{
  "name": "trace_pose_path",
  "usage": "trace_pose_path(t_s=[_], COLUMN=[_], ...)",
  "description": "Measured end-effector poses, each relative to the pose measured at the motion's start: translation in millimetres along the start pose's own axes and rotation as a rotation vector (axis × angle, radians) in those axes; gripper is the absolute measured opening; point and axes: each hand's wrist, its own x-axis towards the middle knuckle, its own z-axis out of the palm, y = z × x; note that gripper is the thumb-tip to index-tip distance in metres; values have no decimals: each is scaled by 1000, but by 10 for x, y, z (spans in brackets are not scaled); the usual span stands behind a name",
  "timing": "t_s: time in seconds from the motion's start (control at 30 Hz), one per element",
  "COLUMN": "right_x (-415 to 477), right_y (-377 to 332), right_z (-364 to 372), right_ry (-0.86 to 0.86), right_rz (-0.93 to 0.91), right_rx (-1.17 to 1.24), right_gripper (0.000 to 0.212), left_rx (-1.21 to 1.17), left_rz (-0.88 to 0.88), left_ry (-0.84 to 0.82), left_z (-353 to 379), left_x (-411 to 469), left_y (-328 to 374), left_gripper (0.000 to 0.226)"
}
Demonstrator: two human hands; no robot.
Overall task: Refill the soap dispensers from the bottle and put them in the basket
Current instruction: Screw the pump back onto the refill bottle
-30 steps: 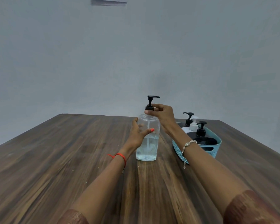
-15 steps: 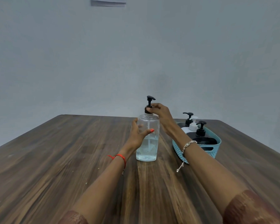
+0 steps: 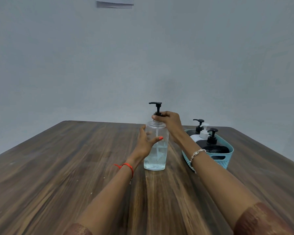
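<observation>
A clear plastic bottle (image 3: 155, 156), about half full of clear liquid, stands upright in the middle of the wooden table (image 3: 58, 167). My left hand (image 3: 145, 145) grips its body from the left side. My right hand (image 3: 170, 121) pinches the black pump collar (image 3: 158, 113) at the bottle's neck; the pump's spout points left. To the right stands a light blue basket (image 3: 226, 160) holding two black dispensers (image 3: 212, 143) and a white dispenser (image 3: 202, 134).
A grey wall rises behind the table's far edge. A pale sheet (image 3: 115, 3) hangs high on it. Bare wood lies to the left of the bottle and in front of it.
The pump's spout has turned from pointing right to pointing left under my right hand's fingers. The bottle and my left hand have stayed in place.
</observation>
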Motion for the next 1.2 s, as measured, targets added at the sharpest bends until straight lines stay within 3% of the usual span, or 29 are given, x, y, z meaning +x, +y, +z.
trace_pose_path(t_s=[0.17, 0.3, 0.37, 0.83, 1.2], right_x=[-17, 7, 16, -67, -164], right_y=[26, -21, -32, -28, -56], right_z=[123, 8, -51, 192, 222], right_ry=[153, -67, -118, 196, 196], right_rz=[-53, 3, 0, -149, -146], right_rx=[-177, -8, -1, -229, -308], right_gripper=[37, 17, 19, 18, 20], left_rx=[0, 7, 11, -27, -20], left_rz=[11, 15, 14, 24, -13], left_ry=[1, 4, 6, 33, -13], left_z=[-11, -12, -12, 35, 8], left_x=[0, 15, 25, 16, -5], left_y=[-9, -25, -30, -34, 20], left_gripper=[83, 81, 81, 75, 82])
